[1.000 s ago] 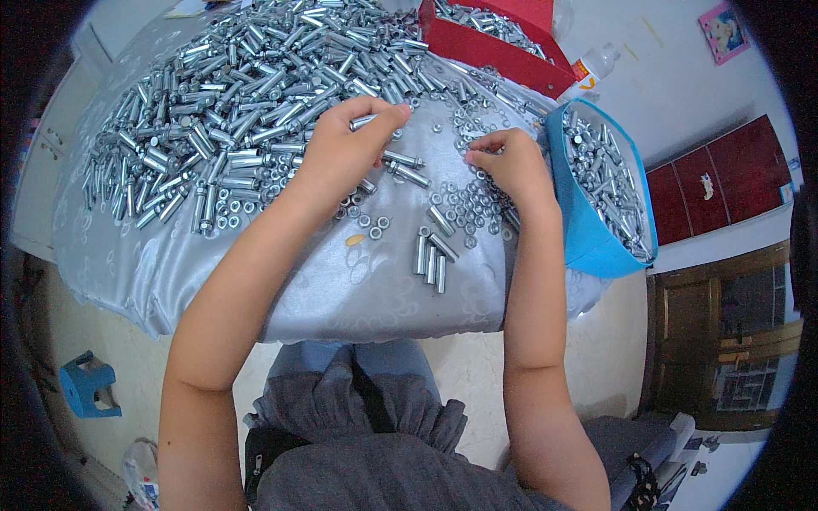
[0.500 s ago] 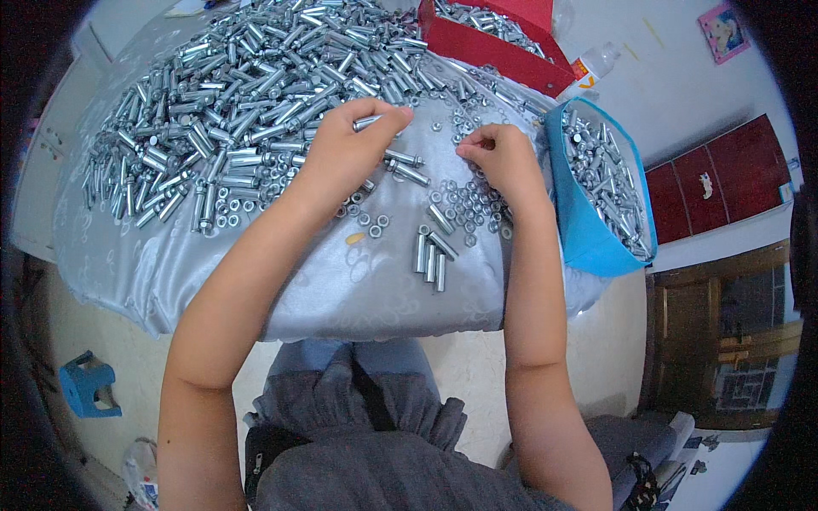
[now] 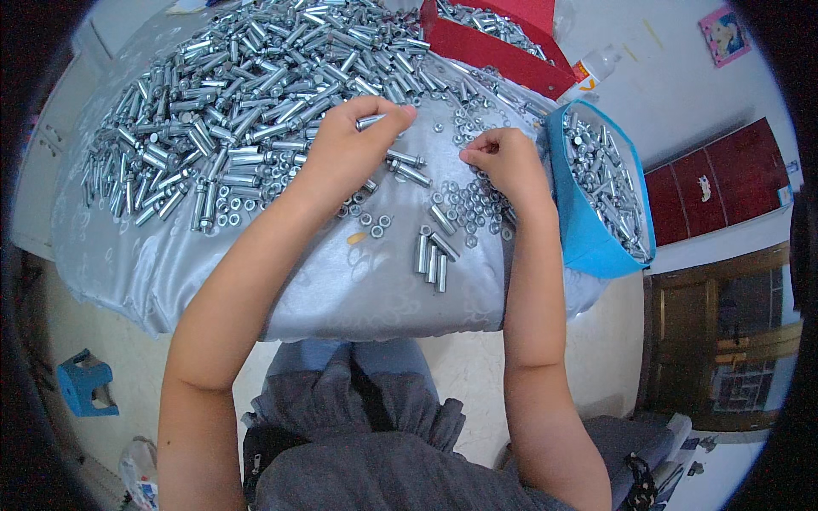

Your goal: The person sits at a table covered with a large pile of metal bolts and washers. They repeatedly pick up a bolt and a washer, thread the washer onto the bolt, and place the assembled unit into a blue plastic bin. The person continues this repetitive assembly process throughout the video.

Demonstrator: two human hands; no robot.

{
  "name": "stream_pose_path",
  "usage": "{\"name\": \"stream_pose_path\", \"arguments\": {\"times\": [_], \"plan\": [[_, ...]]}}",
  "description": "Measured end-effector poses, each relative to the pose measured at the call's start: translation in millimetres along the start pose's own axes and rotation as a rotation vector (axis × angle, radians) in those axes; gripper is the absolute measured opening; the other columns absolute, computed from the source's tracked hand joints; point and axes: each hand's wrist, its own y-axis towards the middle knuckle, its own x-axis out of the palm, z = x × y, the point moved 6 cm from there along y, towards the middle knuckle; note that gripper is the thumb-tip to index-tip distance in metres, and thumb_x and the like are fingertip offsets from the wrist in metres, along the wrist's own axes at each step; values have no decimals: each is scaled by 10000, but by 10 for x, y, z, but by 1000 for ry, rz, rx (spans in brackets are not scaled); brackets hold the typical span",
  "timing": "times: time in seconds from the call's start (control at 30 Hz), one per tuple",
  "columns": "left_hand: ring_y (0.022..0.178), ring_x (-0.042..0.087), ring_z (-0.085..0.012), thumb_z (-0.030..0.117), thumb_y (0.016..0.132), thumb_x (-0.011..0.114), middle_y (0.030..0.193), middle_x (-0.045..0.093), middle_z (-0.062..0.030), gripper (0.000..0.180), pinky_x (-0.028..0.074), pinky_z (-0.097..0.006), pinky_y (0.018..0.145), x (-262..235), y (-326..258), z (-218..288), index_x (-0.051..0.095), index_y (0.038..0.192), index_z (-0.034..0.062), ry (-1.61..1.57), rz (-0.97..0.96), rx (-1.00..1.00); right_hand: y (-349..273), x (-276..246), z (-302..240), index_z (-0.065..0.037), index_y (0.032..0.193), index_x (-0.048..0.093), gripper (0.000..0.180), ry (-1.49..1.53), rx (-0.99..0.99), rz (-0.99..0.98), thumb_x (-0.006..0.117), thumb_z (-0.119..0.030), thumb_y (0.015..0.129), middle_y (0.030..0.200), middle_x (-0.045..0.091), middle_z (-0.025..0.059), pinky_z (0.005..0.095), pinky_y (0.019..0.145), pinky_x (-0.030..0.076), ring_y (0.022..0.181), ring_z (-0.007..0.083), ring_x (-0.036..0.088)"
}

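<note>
My left hand (image 3: 351, 146) is closed around a silver expansion bolt (image 3: 370, 122), most of it hidden by the fingers. It hovers at the right edge of a big heap of similar bolts (image 3: 256, 94). To its right, my right hand (image 3: 509, 162) is closed in a pinch; whatever its fingertips hold, if anything, is too small to make out. Loose hex nuts (image 3: 471, 204) lie scattered below and around that hand. Nearer me, several short metal sleeves (image 3: 431, 262) rest together on the cloth. A few more nuts (image 3: 377, 230) sit beneath my left wrist.
A shiny grey cloth (image 3: 383, 298) covers the table. At the right edge stands a blue fabric bin (image 3: 596, 247) full of bolts. Farther back are a red box (image 3: 503, 55) holding more hardware and a plastic bottle (image 3: 596, 66). A blue stool (image 3: 88, 385) stands on the floor at left.
Both hands stay almost where they were. My right hand has shifted very slightly, its fingers still pinched.
</note>
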Motion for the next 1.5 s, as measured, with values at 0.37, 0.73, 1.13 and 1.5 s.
{"name": "stream_pose_path", "arguments": {"times": [0.37, 0.73, 1.13, 1.5], "plan": [[621, 445, -62, 273, 771, 599, 644, 531, 15, 259, 359, -208, 575, -21, -3, -9, 615, 766, 14, -2, 10, -8, -11, -70, -3, -43, 775, 665, 201, 25, 39, 23, 666, -214, 671, 740, 627, 161, 340, 652, 473, 692, 282, 613], [649, 458, -62, 263, 769, 598, 673, 551, 7, 252, 367, -204, 596, -21, -3, 25, 618, 776, 12, -4, -8, 34, -26, -76, 3, -74, 775, 676, 185, -43, 32, 42, 674, -216, 656, 756, 632, 145, 344, 664, 475, 712, 274, 616], [673, 477, -70, 265, 771, 604, 696, 565, -3, 255, 381, -211, 627, -17, 3, 18, 617, 776, 10, 27, -5, 51, -54, -49, -70, -8, 788, 664, 182, -84, 63, 44, 669, -151, 675, 718, 635, 147, 299, 624, 463, 646, 214, 611], [678, 472, -64, 255, 771, 606, 696, 562, -1, 247, 376, -207, 624, 25, 10, -40, 615, 788, 8, 15, -39, -5, 7, -1, -56, 13, 744, 623, 183, 86, 2, 42, 682, -137, 657, 681, 613, 96, 265, 594, 457, 623, 156, 580]]}}
